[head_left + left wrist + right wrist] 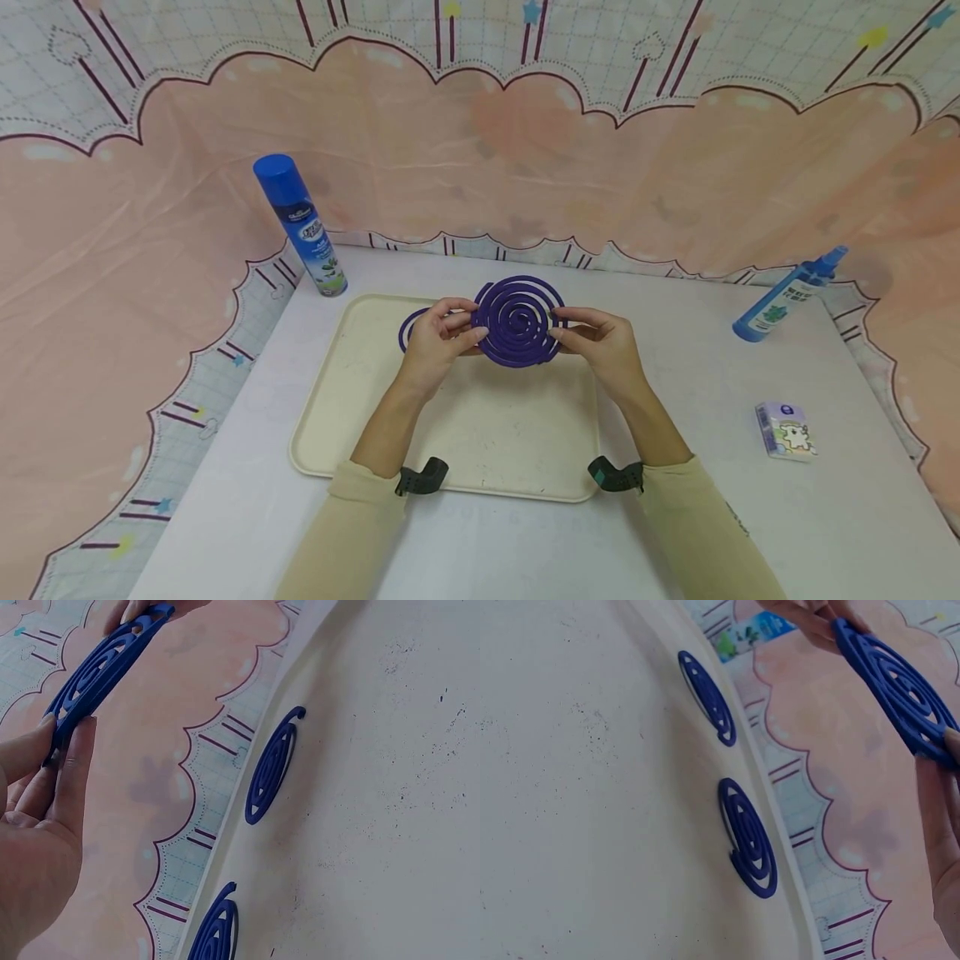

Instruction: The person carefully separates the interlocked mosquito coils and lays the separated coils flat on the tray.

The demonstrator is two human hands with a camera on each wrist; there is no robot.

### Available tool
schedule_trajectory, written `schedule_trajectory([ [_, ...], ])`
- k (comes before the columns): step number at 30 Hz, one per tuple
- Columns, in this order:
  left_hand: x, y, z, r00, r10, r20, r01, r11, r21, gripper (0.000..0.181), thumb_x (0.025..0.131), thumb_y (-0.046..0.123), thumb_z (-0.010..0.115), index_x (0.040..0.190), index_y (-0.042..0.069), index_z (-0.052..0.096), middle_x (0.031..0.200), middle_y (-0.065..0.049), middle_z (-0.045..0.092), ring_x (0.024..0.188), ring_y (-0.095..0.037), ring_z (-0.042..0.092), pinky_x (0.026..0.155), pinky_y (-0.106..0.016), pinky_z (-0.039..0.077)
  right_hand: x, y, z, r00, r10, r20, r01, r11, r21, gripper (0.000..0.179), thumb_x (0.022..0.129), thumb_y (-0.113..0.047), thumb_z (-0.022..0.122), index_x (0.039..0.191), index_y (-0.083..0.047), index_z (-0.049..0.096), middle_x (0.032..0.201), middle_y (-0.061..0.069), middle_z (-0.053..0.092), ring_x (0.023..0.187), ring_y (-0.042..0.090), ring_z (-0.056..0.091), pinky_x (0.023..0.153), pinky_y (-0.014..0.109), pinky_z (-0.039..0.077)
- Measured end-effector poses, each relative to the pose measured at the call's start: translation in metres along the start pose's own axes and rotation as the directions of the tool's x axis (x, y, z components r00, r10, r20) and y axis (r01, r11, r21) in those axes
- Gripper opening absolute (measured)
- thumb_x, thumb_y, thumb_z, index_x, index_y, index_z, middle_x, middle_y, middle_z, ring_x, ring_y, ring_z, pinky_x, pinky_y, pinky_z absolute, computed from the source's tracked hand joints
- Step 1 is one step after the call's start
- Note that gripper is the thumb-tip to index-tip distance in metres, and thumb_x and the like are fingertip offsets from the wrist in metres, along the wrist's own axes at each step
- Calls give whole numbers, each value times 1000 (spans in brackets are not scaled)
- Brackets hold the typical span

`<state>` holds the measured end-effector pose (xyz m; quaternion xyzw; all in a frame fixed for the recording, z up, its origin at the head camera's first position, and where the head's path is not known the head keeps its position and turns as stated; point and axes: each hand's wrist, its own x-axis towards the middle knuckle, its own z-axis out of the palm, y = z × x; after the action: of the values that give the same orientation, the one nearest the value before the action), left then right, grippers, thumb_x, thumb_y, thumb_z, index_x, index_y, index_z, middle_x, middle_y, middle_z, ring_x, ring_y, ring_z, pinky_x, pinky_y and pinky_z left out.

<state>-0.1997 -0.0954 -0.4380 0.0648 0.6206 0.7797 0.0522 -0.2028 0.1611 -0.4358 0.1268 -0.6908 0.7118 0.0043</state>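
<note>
A round, dark purple-blue mosquito coil (519, 322) is held up over the far part of the cream tray (352, 425). On its left edge my left hand (435, 343) pinches it between thumb and fingers. My right hand (607, 348) pinches the opposite edge the same way. Two more coils lie flat near the tray's far rim: the right wrist view shows one coil (709, 699) and another coil (748, 838) beside it. In the head view, only the edge of one lying coil (403, 333) peeks out behind my left hand; the other is hidden.
At the back left stands a blue spray can (306, 229). Toward the back right is a blue spray bottle (787, 298), with a small purple-and-white packet (786, 432) nearer on the white table (675, 325). A patterned peach cloth (420, 167) hangs behind.
</note>
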Motion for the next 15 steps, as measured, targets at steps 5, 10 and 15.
schedule_trajectory([
  [5,-1,1,0,1000,-2,-1,2,1000,7,35,93,-11,63,126,-2,53,102,6,74,87,-7,71,75,-26,64,0,0,0,1000,14,-1,-13,1000,12,36,90,5,72,123,17,63,97,-5,77,78,5,74,72,26,64],
  [10,-2,1,0,1000,2,0,-2,1000,-8,36,93,-11,63,127,-3,52,108,-1,74,88,-7,72,74,-26,64,-1,0,1,999,32,-11,-31,999,42,36,90,4,72,123,14,64,98,-4,77,79,5,74,73,27,64],
  [15,-2,1,0,1000,7,3,-7,1000,-22,37,93,-12,63,128,-3,52,113,-8,73,89,-8,73,74,-27,64,-2,0,2,999,51,-20,-50,997,54,36,90,4,72,124,13,65,99,-4,77,79,5,75,74,27,64],
])
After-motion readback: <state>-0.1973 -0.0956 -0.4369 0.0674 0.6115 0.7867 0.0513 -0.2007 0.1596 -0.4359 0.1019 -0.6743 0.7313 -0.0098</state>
